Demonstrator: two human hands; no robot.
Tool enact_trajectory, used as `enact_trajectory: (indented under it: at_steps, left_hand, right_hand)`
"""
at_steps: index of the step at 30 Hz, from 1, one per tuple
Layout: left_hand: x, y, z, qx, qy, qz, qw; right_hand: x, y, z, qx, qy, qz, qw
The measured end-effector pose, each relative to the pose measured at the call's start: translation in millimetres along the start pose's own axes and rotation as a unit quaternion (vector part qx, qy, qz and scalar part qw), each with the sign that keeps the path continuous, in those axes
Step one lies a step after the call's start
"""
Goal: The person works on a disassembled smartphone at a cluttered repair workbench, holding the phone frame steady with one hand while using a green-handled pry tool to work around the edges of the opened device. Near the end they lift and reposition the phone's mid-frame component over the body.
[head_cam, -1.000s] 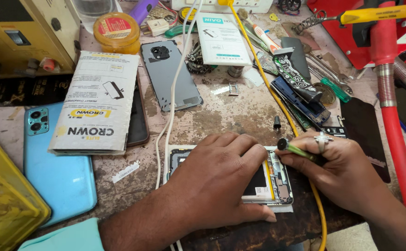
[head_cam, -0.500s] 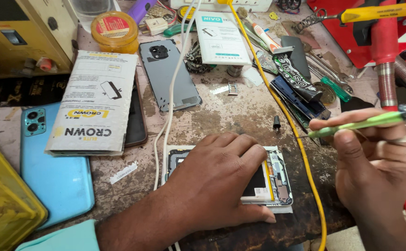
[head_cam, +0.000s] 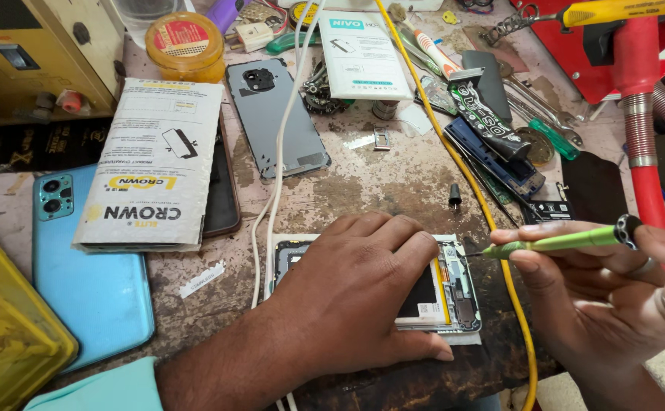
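Both hands are working over an opened phone lying face down near the front edge of the worktop, its back cover off and its battery and circuit parts showing. Spread flat with the fingers together, the left hand is pressing down on the phone and covering most of its middle, while only the upper left corner and the right end are showing around it. Just to the right, the right hand is pinching a slim green screwdriver between thumb and fingers, holding it nearly level with its tip pointing left and hovering just above the phone's right end; whether the tip is touching cannot be told.

A yellow cable is running down the worktop past the phone's right side, and a white cable is passing its left side. A small black screwdriver bit is standing just behind the phone. Farther back, a grey back cover is lying flat, with a white packet beside it. To the left, a flat white box is resting partly on a dark phone, and a light blue phone is lying next to them. A yellow-lidded jar is sitting at the rear, and a red tube is running down the right side.
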State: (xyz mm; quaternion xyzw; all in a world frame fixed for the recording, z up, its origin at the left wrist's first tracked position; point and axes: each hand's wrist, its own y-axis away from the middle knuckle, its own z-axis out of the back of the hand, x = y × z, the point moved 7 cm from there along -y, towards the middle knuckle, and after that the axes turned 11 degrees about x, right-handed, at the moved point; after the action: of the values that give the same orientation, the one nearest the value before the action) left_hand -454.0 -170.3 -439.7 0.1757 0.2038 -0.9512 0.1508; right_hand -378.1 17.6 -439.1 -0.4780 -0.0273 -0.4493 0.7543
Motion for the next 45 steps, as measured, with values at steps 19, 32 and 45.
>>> enact_trajectory:
  at_steps: [19,32,45]
  left_hand:
    - [-1,-1,1,0.000,-0.004,0.003,1.000]
    - [-2,-1,2,0.001,0.000,0.003,1.000]
    - [-1,-3,1,0.015,0.001,0.015,1.000]
  right_hand:
    - [-4,-9,-4,0.028,0.028,-0.089,0.995]
    - [-6,-8,4,-0.009,-0.013,-0.054,0.998]
    - [-38,-41,-13,0.320,0.022,-0.116,0.940]
